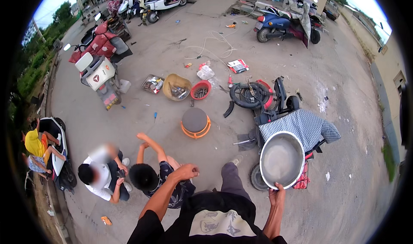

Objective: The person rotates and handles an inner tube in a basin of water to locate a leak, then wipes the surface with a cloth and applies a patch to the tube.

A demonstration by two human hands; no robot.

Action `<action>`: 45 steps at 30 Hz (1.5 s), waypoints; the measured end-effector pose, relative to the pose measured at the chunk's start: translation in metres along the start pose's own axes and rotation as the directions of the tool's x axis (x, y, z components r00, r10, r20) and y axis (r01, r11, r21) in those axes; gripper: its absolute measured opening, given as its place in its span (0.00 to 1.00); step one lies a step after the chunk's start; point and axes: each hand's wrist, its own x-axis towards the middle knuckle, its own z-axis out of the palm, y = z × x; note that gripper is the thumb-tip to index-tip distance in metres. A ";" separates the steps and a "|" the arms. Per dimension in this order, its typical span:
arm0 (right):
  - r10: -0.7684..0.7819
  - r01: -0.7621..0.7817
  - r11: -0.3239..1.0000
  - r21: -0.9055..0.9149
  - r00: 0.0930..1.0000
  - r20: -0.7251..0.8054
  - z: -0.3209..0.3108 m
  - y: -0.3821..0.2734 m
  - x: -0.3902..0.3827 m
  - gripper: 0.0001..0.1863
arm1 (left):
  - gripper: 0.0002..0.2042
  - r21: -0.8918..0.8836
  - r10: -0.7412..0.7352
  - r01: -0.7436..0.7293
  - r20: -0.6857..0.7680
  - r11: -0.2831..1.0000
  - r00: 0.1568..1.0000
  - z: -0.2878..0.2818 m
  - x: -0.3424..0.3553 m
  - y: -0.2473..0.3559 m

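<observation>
The right hand [277,194] pinches the near rim of a wide silver metal basin [282,160], thumb over the edge. The left hand [186,172] is raised with its fingers curled inward; whether they close on anything cannot be told.

The basin overlaps a dark motor vehicle in view, draped with a grey-and-white patterned cloth cover [294,124]; a black tyre [257,177] shows left of the basin and a red mesh crate [304,176] right of it. A co-worker in a dark patterned top [167,181] crouches beside the left hand, and another in a white top [101,175] squats farther left.

The carrier of everything is grey, dusty outdoor ground [223,142]. Near its middle stands a round grey-topped stool with an orange base [195,120]. Beyond it sit a tan plastic tub [170,80] and a smaller round red tub [209,89], side by side, both holding metal pieces, with a loaded shallow tray [145,83] to their left. A thin pale hose [211,38] loops toward the far edge.

A kerb [48,87] and greenery [39,54] border the left edge, a pale wall [392,63] the right. A blue scooter [275,22] is parked near the far right corner.
</observation>
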 end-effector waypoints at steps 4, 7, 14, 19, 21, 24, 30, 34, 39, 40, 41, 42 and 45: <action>0.012 -0.011 0.999 -0.037 0.999 0.034 0.041 -0.025 0.060 0.15 | 0.14 0.011 0.073 -0.074 0.056 0.997 0.996 -0.020 0.065 0.028; -0.039 0.042 0.998 -0.044 0.998 0.058 0.009 -0.072 0.170 0.12 | 0.13 0.062 0.082 -0.086 0.069 0.994 0.994 -0.028 0.148 0.070; 0.049 -0.074 0.969 -0.236 0.993 -0.107 0.085 -0.109 0.246 0.21 | 0.15 0.232 -0.040 0.042 -0.014 0.972 0.999 -0.046 0.201 0.105; 0.046 -0.038 0.973 -0.229 0.998 0.033 0.135 -0.144 0.277 0.24 | 0.10 0.342 0.024 0.007 -0.085 0.940 0.996 -0.076 0.259 0.144; 0.001 -0.004 0.958 -0.286 1.000 -0.011 0.156 -0.143 0.290 0.24 | 0.09 0.331 0.018 -0.004 -0.038 0.943 0.999 -0.088 0.279 0.145; -0.014 -0.005 0.971 -0.241 0.997 -0.076 0.164 -0.129 0.319 0.26 | 0.10 0.179 0.084 -0.101 0.100 0.979 0.991 -0.121 0.312 0.148; -0.128 0.124 0.991 -0.049 0.988 -0.092 0.224 -0.121 0.314 0.10 | 0.11 -0.316 0.269 -0.099 0.558 0.944 0.785 -0.246 0.331 0.273; -0.105 0.103 0.994 -0.022 0.973 -0.203 0.278 -0.104 0.303 0.16 | 0.10 -0.093 0.133 -0.095 0.723 0.991 0.678 -0.317 0.390 0.290; 0.002 0.074 0.973 0.221 0.946 -0.323 0.294 -0.033 0.315 0.18 | 0.10 0.263 -0.240 -0.030 0.916 0.964 0.323 -0.360 0.482 0.276; 0.023 0.059 0.971 0.230 0.941 -0.339 0.305 -0.018 0.321 0.17 | 0.10 0.300 -0.274 -0.034 0.909 0.953 0.313 -0.369 0.488 0.262; 0.028 0.086 0.957 0.278 0.924 -0.381 0.318 -0.016 0.331 0.17 | 0.10 0.323 -0.298 -0.052 0.914 0.945 0.274 -0.377 0.500 0.266; 0.010 0.117 0.954 0.277 0.907 -0.421 0.327 -0.002 0.334 0.17 | 0.10 0.352 -0.340 -0.007 0.909 0.936 0.242 -0.384 0.510 0.260; 0.045 0.150 0.931 0.333 0.859 -0.510 0.333 0.053 0.340 0.18 | 0.11 0.499 -0.491 -0.022 0.860 0.867 0.142 -0.376 0.560 0.241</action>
